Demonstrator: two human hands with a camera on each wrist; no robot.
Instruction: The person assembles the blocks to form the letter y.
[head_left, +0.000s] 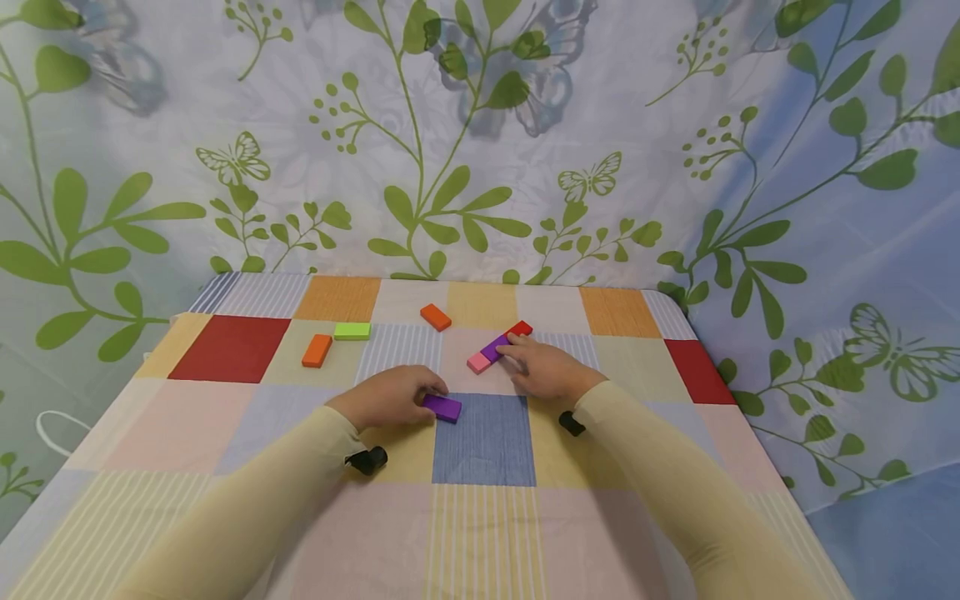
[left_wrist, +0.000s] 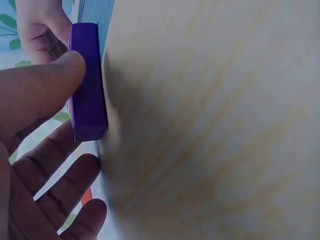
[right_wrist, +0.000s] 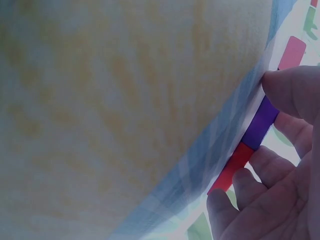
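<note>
Lime block near orange block, beyond left hand

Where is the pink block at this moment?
In the head view, the pink block lies left of the right hand, at the near end of the purple block which that hand touches.

Purple blocks, red block, multicoloured patchwork cloth

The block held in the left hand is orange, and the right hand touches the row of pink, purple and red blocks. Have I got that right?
Not quite: the block held in the left hand is purple, not orange, as the left wrist view shows. The right hand does touch the row of pink, purple and red blocks.
</note>
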